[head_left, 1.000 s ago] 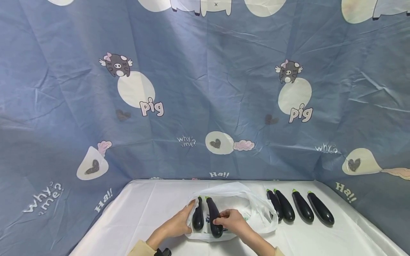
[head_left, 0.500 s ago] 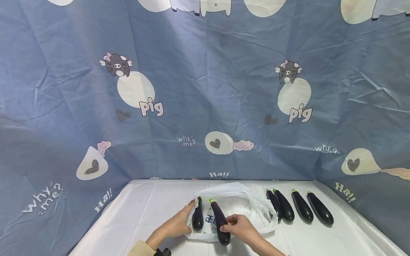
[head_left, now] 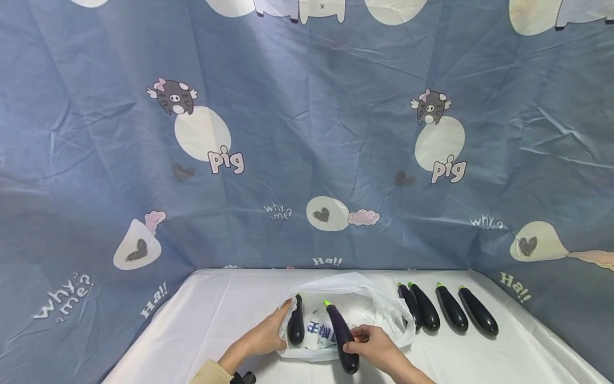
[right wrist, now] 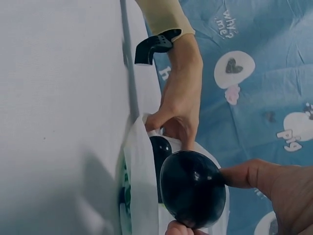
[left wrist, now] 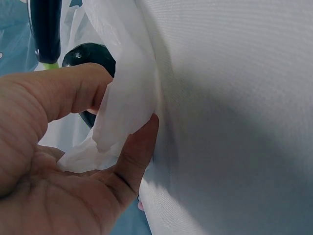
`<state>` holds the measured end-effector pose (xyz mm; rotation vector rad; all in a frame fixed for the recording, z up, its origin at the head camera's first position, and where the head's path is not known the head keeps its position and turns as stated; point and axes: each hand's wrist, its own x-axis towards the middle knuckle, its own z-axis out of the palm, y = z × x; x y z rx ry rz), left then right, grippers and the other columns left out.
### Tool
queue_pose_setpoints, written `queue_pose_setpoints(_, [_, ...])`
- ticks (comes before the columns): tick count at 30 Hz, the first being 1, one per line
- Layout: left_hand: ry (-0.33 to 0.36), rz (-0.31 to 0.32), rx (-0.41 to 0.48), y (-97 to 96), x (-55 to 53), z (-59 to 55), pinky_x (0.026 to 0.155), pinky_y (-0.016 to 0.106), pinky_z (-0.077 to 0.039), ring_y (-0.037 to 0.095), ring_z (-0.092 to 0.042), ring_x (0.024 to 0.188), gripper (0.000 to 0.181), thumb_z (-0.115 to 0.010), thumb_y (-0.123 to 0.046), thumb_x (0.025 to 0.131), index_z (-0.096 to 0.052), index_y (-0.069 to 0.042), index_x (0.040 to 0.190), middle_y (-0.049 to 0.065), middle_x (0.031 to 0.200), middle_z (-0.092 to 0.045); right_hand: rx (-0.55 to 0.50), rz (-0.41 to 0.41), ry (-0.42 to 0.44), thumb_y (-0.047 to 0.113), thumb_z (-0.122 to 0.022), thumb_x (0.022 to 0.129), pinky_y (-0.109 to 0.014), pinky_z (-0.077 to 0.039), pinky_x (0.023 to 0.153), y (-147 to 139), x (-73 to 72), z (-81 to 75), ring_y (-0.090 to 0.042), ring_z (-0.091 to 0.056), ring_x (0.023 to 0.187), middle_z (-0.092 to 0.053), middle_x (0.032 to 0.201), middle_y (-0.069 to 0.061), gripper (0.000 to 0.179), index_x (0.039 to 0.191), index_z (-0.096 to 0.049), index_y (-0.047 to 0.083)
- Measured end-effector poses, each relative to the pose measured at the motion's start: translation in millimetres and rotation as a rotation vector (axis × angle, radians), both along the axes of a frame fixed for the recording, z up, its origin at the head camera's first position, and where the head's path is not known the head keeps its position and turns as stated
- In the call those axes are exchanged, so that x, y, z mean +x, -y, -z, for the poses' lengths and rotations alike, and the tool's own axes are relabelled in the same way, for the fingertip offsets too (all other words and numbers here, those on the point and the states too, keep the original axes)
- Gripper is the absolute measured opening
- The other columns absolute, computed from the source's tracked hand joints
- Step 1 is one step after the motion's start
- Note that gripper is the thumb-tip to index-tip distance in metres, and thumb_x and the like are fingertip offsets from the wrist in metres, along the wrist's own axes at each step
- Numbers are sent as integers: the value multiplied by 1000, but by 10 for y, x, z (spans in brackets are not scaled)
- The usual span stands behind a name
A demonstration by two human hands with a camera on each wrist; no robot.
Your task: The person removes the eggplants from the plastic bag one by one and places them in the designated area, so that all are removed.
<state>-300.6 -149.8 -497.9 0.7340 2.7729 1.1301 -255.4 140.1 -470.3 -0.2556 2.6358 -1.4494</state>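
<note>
A white plastic bag (head_left: 389,314) lies with its mouth spread toward me, blue print showing inside. My left hand (head_left: 265,337) holds its left edge, and the left wrist view shows the thin plastic (left wrist: 128,88) between thumb and fingers. Inside, along that left side, rests one dark eggplant (head_left: 296,324). My right hand (head_left: 378,350) pinches a second eggplant (head_left: 341,335) near its thick end. Its green stem tip points away, over the bag's opening, while the thick end sticks out past the front rim. The right wrist view has that rounded end (right wrist: 193,188) between thumb and fingers.
Several eggplants (head_left: 452,308) lie in a row right of the bag, the leftmost (head_left: 409,306) partly behind the bag's side. A white cloth (head_left: 230,298) covers the table. Behind it hangs a blue printed curtain (head_left: 288,160). A black wrist device (head_left: 243,378) sits at my left sleeve.
My right hand has drawn its eggplant rightward and toward me, away from the one at the left side, uncovering more print inside the bag. The left hand has stayed at the bag's edge.
</note>
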Motion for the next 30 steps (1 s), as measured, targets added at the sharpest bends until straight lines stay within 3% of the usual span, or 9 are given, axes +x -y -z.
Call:
queue_pose_setpoints(12, [10,0,-6,10,-16,11,111,64,-24,47,-26,142,112,-77,3,56,-20,-1,153,24,157,-23,28,28,21,22,-70,75,-30,-54,69,-202,47,12,-12,-61,80,-67,86,-1,41,105,-66,-6])
queue_pose_setpoints(22, [2,2,-28,7,-34,32,112,62,-24,47,-26,142,110,-75,2,57,-20,1,152,25,157,-23,-33,-71,52,20,-65,76,-26,-51,67,-384,117,60,-12,-59,79,-65,84,-2,40,104,-65,-8])
queue_pose_setpoints(30, [27,-21,-29,18,-35,43,113,60,-24,46,-26,142,109,-74,2,57,-20,3,151,26,156,-23,15,20,83,20,-65,78,-32,-55,71,-617,151,63,-14,-60,82,-66,88,-3,45,109,-63,-12])
